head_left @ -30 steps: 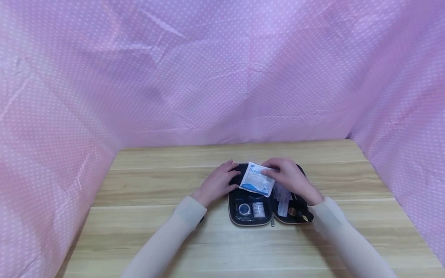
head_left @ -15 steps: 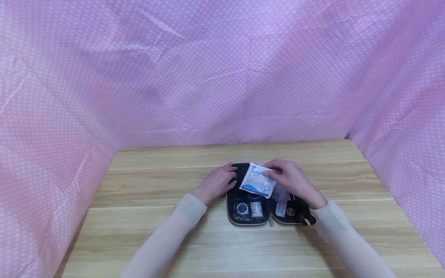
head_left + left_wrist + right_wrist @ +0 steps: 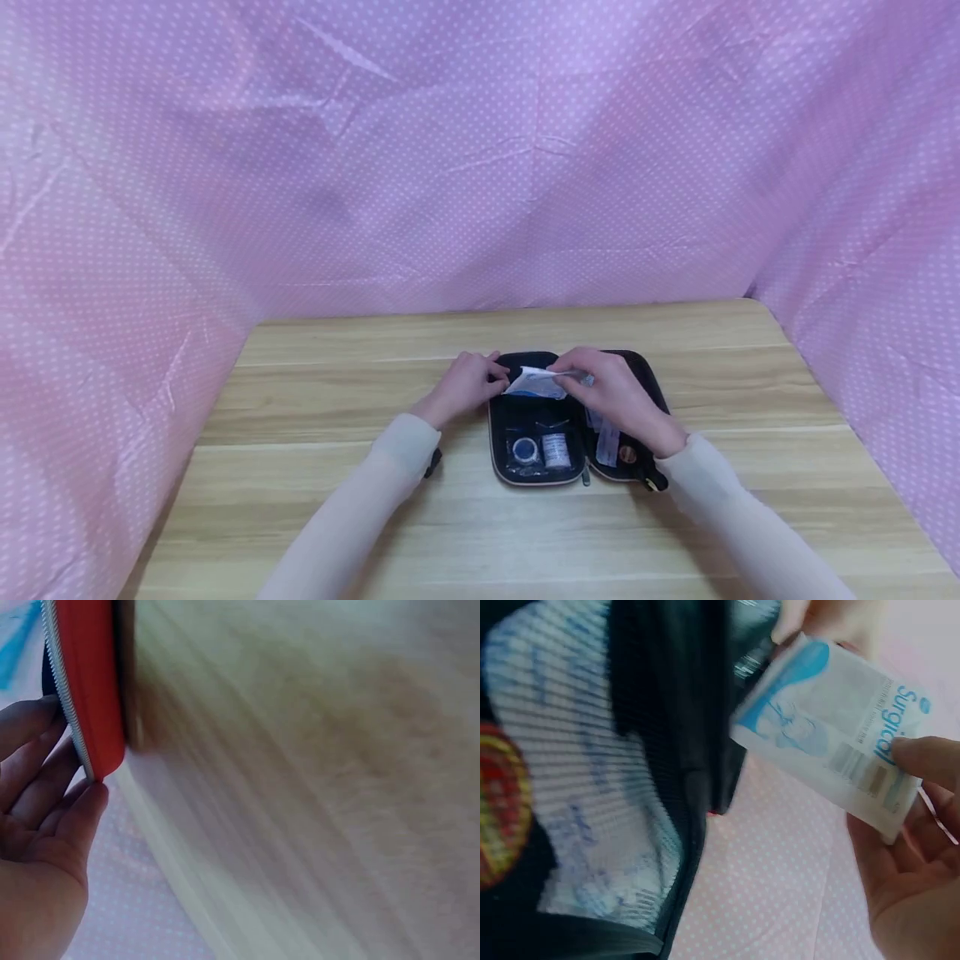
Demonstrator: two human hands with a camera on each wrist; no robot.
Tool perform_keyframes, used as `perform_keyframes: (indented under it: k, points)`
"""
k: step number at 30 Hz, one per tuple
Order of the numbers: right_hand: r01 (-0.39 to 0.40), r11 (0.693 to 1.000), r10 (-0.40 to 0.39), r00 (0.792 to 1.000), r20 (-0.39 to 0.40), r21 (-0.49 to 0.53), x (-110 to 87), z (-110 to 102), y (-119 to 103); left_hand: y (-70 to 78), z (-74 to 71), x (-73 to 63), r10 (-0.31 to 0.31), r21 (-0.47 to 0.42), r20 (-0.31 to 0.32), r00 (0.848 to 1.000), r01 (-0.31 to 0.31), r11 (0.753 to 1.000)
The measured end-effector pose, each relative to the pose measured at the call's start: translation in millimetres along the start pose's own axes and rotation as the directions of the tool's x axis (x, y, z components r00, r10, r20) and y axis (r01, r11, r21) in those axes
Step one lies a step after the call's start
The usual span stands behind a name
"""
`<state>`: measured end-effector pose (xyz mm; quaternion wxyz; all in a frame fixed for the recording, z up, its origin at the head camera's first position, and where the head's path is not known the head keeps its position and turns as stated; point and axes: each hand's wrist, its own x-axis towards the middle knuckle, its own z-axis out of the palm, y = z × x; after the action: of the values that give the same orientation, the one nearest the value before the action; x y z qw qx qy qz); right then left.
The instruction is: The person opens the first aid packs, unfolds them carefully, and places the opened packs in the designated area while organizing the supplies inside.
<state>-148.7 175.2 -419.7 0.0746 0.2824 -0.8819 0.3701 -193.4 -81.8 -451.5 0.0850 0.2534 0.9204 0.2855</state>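
Note:
A black-lined zip case [image 3: 538, 414] lies unfolded on the table, its outside red in the left wrist view. My left hand [image 3: 468, 383] grips the case's far left corner, fingertips over the zipped rim and thumb at the outer edge [image 3: 96, 697]. My right hand [image 3: 609, 390] pinches a flat white and blue packet marked "Surgical" [image 3: 840, 705] by one end, thumb on its printed face. In the head view the packet [image 3: 542, 383] slants over the far part of the left half, its free end close to my left fingertips.
The left half holds a round blue-centred item [image 3: 526, 451] and a white ribbed roll [image 3: 557, 450] under clear plastic. White strips [image 3: 608, 443] lie in the right half, behind mesh. Pink dotted cloth [image 3: 480, 208] hangs behind the wooden table [image 3: 300, 467].
The packet has tipped from facing the head camera to nearly edge-on, down into the left half's far end. My right hand has shifted slightly left; my left fingers have drawn together on the rim.

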Motion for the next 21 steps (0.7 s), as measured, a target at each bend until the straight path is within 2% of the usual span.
perform_keyframes:
  k: [3, 6, 10, 15, 21]
  points:
    - [0.112, 0.992, -0.110, 0.994, 0.025, -0.059, -2.7, 6.6, 0.6, 2.0, -2.3, 0.8, -0.007, 0.002, 0.017, 1.000, 0.007, 1.000]
    - [0.216, 0.966, -0.209, 0.976, 0.061, -0.142, -6.6, 11.3, -0.4, 3.3, -3.3, 1.0, -0.012, 0.012, 0.032, 0.999, 0.012, 1.000]
    - [0.302, 0.927, -0.284, 0.953, 0.110, -0.224, -12.7, 14.0, -3.6, 3.6, -3.2, 0.6, -0.013, 0.010, 0.038, 0.999, 0.013, 1.000]
    - [0.306, 0.912, -0.272, 0.950, 0.155, -0.272, -19.6, 16.4, -5.5, 2.4, -1.8, -0.8, -0.020, -0.015, 0.032, 0.999, 0.020, 1.000]
    - [0.265, 0.919, -0.217, 0.958, 0.186, -0.292, -18.6, 21.2, -6.1, 0.2, 0.4, -0.6, -0.038, -0.025, 0.026, 0.999, 0.039, 0.999]
